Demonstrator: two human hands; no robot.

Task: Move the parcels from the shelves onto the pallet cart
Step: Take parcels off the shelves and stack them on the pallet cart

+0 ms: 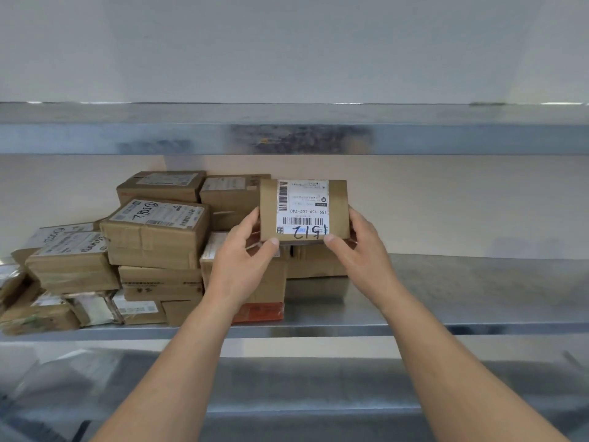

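A small brown cardboard parcel (302, 210) with a white label marked "1512" is tilted up toward me, above the other boxes on the middle shelf. My left hand (245, 263) grips its left side, thumb on the lower front edge. My right hand (360, 250) grips its right side the same way. Below it lie more brown parcels (315, 263), partly hidden by my hands. A stack of several labelled parcels (156, 231) fills the shelf to the left.
The metal shelf (462, 291) is bare steel to the right of the parcels. An upper shelf beam (287, 138) runs across just above the stack. A lower shelf (287, 387) shows below, blurred. A red-orange parcel (261, 312) lies at the shelf's front edge.
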